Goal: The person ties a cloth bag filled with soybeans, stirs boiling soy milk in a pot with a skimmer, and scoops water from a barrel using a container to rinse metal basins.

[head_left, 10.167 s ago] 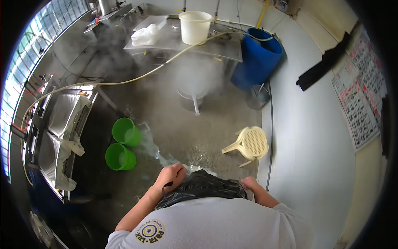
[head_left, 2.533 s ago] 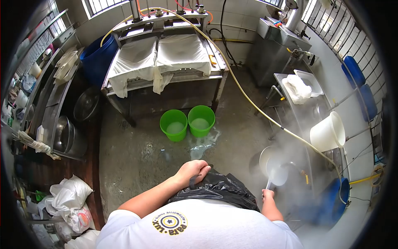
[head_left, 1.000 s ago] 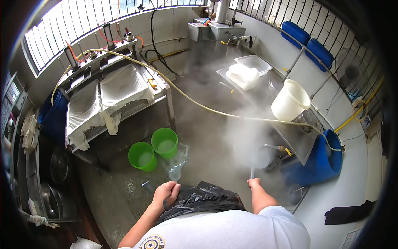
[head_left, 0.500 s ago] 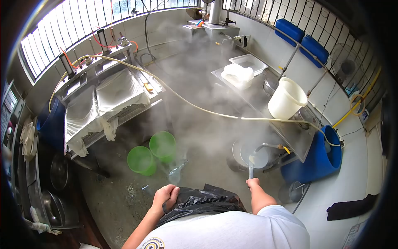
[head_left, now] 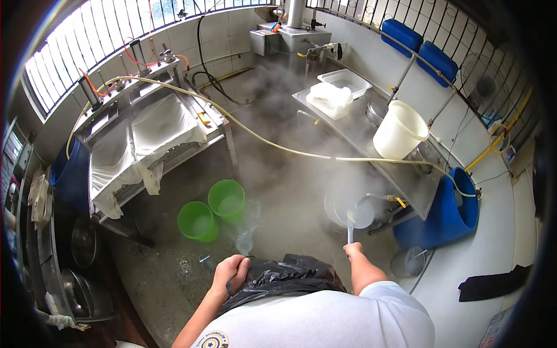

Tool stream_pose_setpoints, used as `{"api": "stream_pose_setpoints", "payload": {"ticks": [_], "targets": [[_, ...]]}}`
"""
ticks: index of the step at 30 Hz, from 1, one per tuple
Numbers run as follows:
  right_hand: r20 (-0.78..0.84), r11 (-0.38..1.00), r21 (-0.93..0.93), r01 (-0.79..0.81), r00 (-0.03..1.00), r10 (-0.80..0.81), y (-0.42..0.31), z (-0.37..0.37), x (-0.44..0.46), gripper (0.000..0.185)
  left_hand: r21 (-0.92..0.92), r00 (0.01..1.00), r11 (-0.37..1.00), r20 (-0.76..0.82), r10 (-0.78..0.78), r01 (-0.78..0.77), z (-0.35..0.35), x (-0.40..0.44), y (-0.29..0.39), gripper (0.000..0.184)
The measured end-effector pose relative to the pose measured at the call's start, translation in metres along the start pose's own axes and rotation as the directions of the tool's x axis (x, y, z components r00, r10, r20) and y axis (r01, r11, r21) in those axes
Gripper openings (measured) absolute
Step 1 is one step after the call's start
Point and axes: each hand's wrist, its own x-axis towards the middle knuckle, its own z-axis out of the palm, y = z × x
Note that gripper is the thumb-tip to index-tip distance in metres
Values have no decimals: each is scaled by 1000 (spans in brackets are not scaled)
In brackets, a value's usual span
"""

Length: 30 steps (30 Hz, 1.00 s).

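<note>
Steam [head_left: 342,180] veils the floor [head_left: 284,235]; the dipper [head_left: 363,218] extends beyond the right hand [head_left: 353,250], clenched on its handle [head_left: 350,233].

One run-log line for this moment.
right hand: gripping scoop | scoop: at pot, steam around | left hand: closed at black plastic, hold unclear

- Grey floor [head_left: 284,232], wet in places: two green buckets [head_left: 188,216] side by side, a pot [head_left: 331,213] partly hidden by steam, and a blue barrel [head_left: 432,226].
- Right-hand metal bench [head_left: 415,191]: a white bucket [head_left: 400,132], a clear tray [head_left: 361,84] and a white bundle [head_left: 329,101] next to it.
- Left-hand metal bench [head_left: 216,124]: white cloths [head_left: 168,124] draped, hanging over the front.
</note>
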Motion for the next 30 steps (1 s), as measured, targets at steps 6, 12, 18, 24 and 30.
{"api": "stream_pose_setpoints", "payload": {"ticks": [6, 12, 18, 24, 30], "targets": [[67, 999, -30, -29, 997, 31, -8, -8, -10, 27, -3, 1000, 1000, -13, -1, 1, 0, -1, 2, 28], [80, 999, -43, -8, 997, 12, -6, -7, -6, 24, -8, 1000, 1000, -13, 6, -6, 0, 0, 3, 28], [79, 998, -57, -28, 996, 32, -8, -5, -2, 24, 19, 999, 999, -36, 38, -38, 1, 0, 2, 28], [50, 999, -22, 31, 998, -30, -1, -5, 4, 24, -34, 1000, 999, -22, 3, -4, 2, -1, 4, 26], [84, 998, -57, 3, 997, 2, 2, 2, 13, 26, -35, 999, 999, -50, 21, -23, 9, -1, -3, 25]]}}
